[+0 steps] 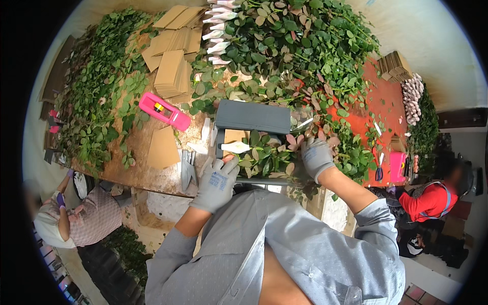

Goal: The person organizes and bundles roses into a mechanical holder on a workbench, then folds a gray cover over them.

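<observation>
A dark grey stand (253, 116) sits at the front of the wooden table, with leafy rose stems (263, 156) lying in it. At its left end are a bloom in a white protective sleeve (235, 147) and a piece of brown cardboard (236, 135). My left hand (216, 186), in a grey glove, has its fingertips at a pinkish bloom (228, 158) just below that sleeve. My right hand (317, 157), gloved too, rests over the right end of the stems, beside clear plastic film (303, 119). Leaves and the viewing angle hide what its fingers grip.
A pink tape dispenser (164, 111), a grey stapler (188, 169) and stacked cardboard pieces (171, 74) lie leftward. Leafy stems (282, 42) pile up behind, sleeved blooms (219, 34) beside them. Scissors (379, 169) lie right. One person (87, 217) is at left, another (427, 202) at right.
</observation>
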Tool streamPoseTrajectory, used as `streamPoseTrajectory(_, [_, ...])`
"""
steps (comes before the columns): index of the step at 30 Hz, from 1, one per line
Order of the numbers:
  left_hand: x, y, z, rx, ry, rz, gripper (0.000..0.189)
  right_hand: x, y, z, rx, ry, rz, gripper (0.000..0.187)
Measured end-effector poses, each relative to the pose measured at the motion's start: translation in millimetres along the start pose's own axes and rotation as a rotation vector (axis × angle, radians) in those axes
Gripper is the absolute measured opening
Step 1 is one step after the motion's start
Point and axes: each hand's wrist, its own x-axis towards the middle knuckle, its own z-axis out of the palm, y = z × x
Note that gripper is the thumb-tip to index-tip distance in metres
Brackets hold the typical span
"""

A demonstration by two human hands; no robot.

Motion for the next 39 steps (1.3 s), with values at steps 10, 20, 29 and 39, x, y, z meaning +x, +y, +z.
streamPoseTrajectory(10, [0, 3, -4, 0.002, -0.031, -0.013, 0.037, -3, -35, -124, 0.505, 0.293, -0.18, 0.02])
streamPoseTrajectory(20, [3, 0, -9, -0.053, -0.131, -0.014, 0.041, 97, -95, -86, 0.636, 0.09, -0.409, 0.028])
streamPoseTrajectory(29, [33, -39, -34, -0.252, 0.021, -0.129, 0.039, 94, -88, -74, 0.688, 0.066, -0.499, 0.034])
streamPoseTrajectory(39, [53, -79, -12, 0.053, -0.118, 0.012, 0.012, 97, -88, -70, 0.734, 0.04, -0.475, 0.035])
